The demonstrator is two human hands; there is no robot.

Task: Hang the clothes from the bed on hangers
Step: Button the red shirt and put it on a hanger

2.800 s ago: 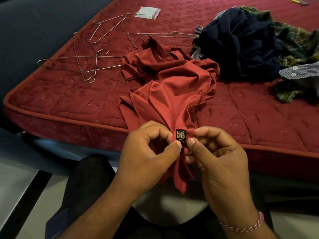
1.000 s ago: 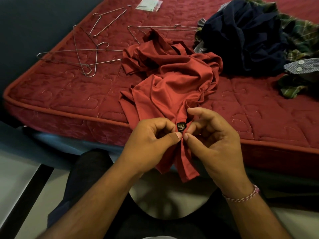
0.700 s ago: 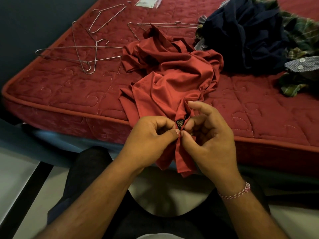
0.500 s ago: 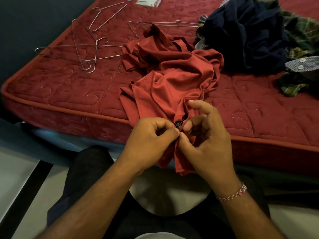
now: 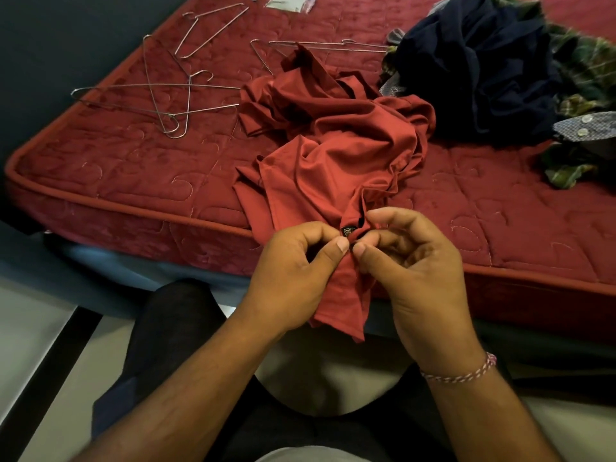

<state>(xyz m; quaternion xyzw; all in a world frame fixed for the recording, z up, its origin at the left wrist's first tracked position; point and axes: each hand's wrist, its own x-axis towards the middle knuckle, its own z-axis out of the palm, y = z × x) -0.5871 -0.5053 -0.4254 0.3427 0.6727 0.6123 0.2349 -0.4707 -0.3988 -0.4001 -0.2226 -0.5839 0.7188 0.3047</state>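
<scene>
Mattress [image 5: 140,168]: one, red, quilted with piped edge, filling the upper frame; near corner at left. Dark wall to the left, pale floor with a dark strip below.

Person: seated at the mattress edge, dark trousers, both forearms in view.

Clothes heap [image 5: 520,81]: one pile at upper right on the mattress. It counts one dark navy garment [image 5: 476,71], one green plaid garment [image 5: 590,61] and one grey dotted piece with two buttons [image 5: 586,126].

Red shirt [image 5: 336,151]: one, crumpled, lying mid-mattress, its near end drawn over the edge and hanging between the hands.

Wire hangers [image 5: 160,95]: four counted, bare metal, on the mattress at upper left; two crossed over each other, one beyond them, one partly under the red shirt's far end.

Left hand [image 5: 293,278]: fingers curled, thumb and forefinger pinching the red shirt just beside its label.

Right hand [image 5: 416,271]: likewise pinching the red shirt from the other side, thumb tips nearly touching. Braided thread bracelet [image 5: 460,375] at wrist.

Plastic packet [image 5: 290,1]: one, clear, top edge.

Label [image 5: 348,231]: one, small, black, sewn to the shirt.
</scene>
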